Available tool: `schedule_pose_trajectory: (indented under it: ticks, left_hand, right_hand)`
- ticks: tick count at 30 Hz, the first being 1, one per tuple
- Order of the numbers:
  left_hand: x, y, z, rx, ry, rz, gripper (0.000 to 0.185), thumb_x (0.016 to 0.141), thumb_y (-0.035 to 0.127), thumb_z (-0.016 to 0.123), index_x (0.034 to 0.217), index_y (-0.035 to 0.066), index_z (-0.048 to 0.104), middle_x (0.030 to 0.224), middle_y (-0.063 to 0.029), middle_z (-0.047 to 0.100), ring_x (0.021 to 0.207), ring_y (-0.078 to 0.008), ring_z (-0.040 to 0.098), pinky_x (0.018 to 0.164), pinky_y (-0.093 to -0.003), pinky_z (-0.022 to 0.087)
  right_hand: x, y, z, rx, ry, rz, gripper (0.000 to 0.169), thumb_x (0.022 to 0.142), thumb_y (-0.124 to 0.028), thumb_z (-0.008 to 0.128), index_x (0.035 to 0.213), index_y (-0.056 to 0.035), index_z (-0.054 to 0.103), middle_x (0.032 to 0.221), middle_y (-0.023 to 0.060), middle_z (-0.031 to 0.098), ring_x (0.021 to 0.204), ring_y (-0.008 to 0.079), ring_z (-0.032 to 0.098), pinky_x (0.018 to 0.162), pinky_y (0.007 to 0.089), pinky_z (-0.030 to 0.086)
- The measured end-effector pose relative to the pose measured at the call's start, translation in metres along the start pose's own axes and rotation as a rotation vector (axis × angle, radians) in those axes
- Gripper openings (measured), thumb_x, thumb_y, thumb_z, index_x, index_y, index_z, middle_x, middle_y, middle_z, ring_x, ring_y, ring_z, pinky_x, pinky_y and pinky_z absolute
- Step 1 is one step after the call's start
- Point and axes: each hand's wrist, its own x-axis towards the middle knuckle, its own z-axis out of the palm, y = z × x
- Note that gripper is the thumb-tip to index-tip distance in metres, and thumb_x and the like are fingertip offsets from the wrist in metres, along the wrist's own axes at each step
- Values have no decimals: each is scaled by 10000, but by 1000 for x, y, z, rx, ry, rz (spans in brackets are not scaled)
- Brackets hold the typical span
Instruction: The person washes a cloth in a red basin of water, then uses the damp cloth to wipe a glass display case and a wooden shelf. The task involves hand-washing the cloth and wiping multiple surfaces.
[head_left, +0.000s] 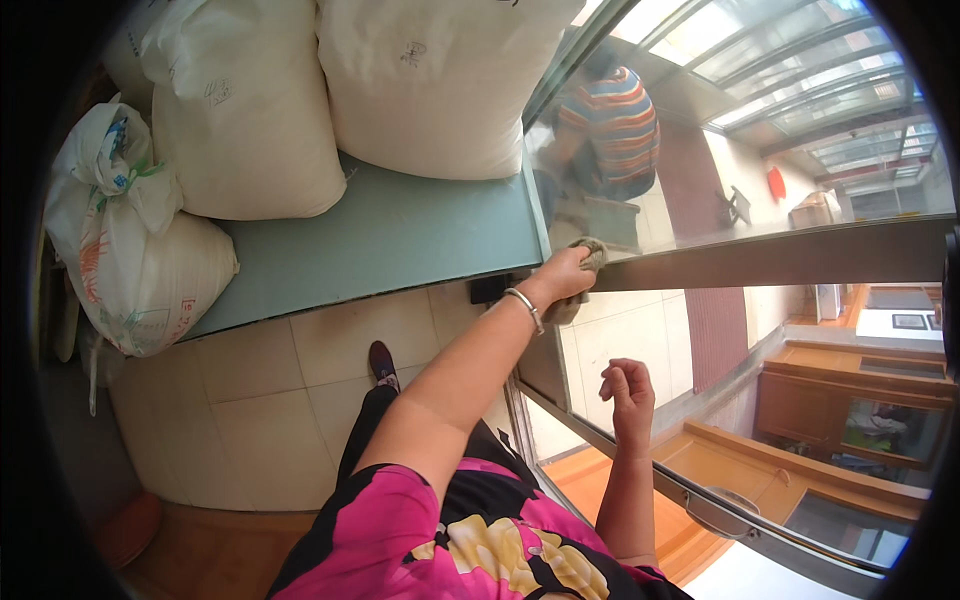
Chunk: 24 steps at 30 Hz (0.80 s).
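Note:
My left hand (561, 276), with a silver bangle on its wrist, grips a greenish-brown cloth (592, 253). The cloth rests at the lower corner of a glass pane (682, 187), just above the metal rail (780, 251) and beside the end of a blue-green tabletop (390, 225). Below the rail, my right hand (634, 390) is raised in front of my body. Its fingers are loosely curled in, and nothing shows in them.
White sacks (427, 90) bearing writing and a tied plastic bag (142, 247) stand on the tabletop. Through the pane appears a person in a striped shirt (615, 135). A metal-framed glass door with a handle (724, 514) lies to my right. Beige tiles (255, 427) cover the floor.

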Motion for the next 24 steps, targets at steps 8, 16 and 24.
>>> schedule_pose_trajectory:
  ticks: [8, 16, 24]
  left_hand:
    - [-131, 55, -55, 759, 269, 620, 148, 783, 90, 584, 928, 101, 612, 875, -49, 559, 863, -236, 564, 730, -361, 492]
    - [-194, 41, -89, 701, 432, 798, 586, 737, 179, 696, 1217, 63, 379, 1167, -152, 471, 1142, -341, 461, 952, -507, 314]
    - [-201, 34, -133, 472, 209, 884, 777, 693, 273, 771, 1319, 74, 355, 1380, -187, 351, 1313, -387, 324, 1067, -495, 282]
  right_hand:
    - [28, -26, 68, -17, 4, -18, 838, 840, -445, 646, 1493, -157, 206, 1487, 87, 296, 1339, 285, 332, 1064, 434, 328]
    - [16, -23, 187, 897, -398, 55, 807, 880, -645, 433, 1463, -117, 255, 1422, 82, 381, 1318, 233, 378, 1096, 419, 312]
    - [35, -63, 184, 1011, -94, 332, 404, 967, -311, 496, 1262, -35, 494, 1152, 106, 605, 1058, 210, 596, 927, 351, 484]
